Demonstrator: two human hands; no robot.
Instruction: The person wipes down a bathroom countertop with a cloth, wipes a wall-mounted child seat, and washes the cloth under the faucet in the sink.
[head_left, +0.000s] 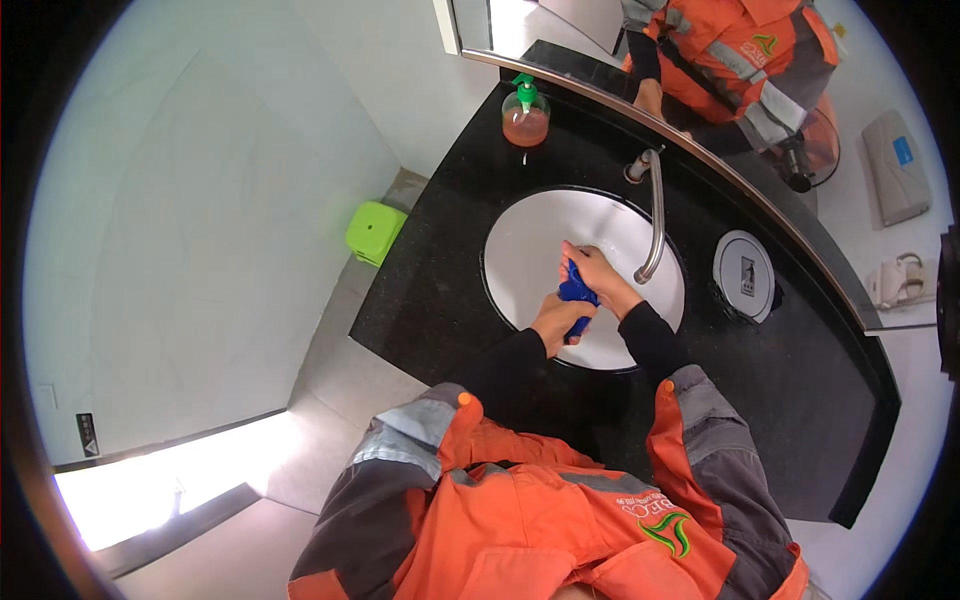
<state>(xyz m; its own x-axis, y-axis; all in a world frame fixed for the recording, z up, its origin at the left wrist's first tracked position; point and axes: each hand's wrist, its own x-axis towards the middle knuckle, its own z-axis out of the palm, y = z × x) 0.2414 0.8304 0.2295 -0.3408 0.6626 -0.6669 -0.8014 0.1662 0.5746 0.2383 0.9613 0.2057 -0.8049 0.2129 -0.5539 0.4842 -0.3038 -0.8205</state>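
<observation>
Both my hands grip a bunched blue cloth (576, 289) over the white oval washbasin (525, 225). My left hand (556, 321) is closed around its lower part. Further up, my right hand (596, 271) holds the upper end, the wrist near the mouth of the metal faucet (656, 217). The faucet arches over the basin's right side; whether water runs from it I cannot tell. Folds of the cloth are partly hidden by my fingers.
A pump bottle of reddish liquid soap (526, 124) stands on the black countertop (427, 285) at the back left. Right of the basin is a round lid (744, 276). A green plastic stool (375, 229) stands left of the counter. A mirror (757, 161) runs along the back.
</observation>
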